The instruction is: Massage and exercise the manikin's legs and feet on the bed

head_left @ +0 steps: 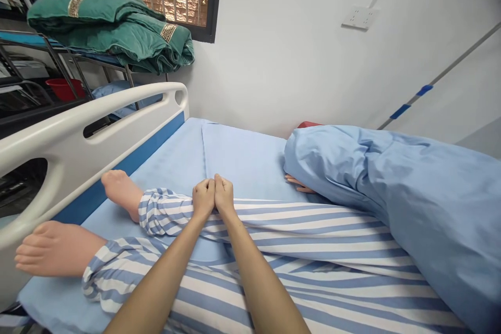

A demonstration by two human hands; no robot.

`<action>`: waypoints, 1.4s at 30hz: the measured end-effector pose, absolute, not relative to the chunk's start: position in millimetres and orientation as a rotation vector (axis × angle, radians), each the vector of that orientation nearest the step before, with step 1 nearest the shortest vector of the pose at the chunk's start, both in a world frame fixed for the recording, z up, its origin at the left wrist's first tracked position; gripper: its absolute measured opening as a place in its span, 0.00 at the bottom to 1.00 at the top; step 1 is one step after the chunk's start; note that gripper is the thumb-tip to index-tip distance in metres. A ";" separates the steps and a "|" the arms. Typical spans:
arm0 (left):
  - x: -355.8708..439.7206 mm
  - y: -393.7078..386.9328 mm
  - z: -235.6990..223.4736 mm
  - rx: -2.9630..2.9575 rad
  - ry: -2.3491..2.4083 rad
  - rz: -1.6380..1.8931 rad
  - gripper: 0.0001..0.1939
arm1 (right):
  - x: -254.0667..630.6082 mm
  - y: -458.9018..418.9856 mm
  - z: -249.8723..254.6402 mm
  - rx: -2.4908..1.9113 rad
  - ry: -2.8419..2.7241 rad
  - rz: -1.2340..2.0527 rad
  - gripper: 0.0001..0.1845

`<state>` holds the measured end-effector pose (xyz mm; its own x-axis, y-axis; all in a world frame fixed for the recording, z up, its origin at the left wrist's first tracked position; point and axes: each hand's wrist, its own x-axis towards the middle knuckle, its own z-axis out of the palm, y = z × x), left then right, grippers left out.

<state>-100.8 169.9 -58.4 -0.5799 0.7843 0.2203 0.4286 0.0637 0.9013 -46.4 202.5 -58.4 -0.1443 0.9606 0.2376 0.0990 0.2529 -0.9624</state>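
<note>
**Left hand (pixel 203 199) and right hand (pixel 224 196) bunched on a striped pyjama leg (pixel 305 232)**

The person's two bare hands sit side by side, touching each other, with the fingers (pixel 209 187) curled inward and down. They are not spread open. The fingertips rest on the upper edge of the blue-and-white striped pyjama leg, just above the shin and a little past its gathered cuff (pixel 160 213). The curled fingers hide the contact, so I cannot tell whether they are pinching the cloth or only pressing on it.

This leg belongs to a patient manikin and lies along a blue mattress sheet (pixel 242 162). Its far foot (pixel 121 194) points toward a white bed end board (pixel 78 133), and its near foot (pixel 55 249) lies lower, beside the same board. To the right, a rumpled blue cover (pixel 395 193) hides the manikin's upper body, and a manikin hand (pixel 298 184) pokes out from under its edge.

Beyond the board stand a metal rack (pixel 58 57) holding folded green quilts (pixel 109 26), a red basin (pixel 64 88) and a blue pillow (pixel 117 95). A wall socket plate (pixel 360 17) is fixed to the white wall (pixel 274 52).
</note>
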 end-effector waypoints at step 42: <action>-60.0 188.1 -52.4 1.292 2.118 1.351 0.18 | -3.2 213.1 -53.1 -1.121 -1.443 1.003 0.23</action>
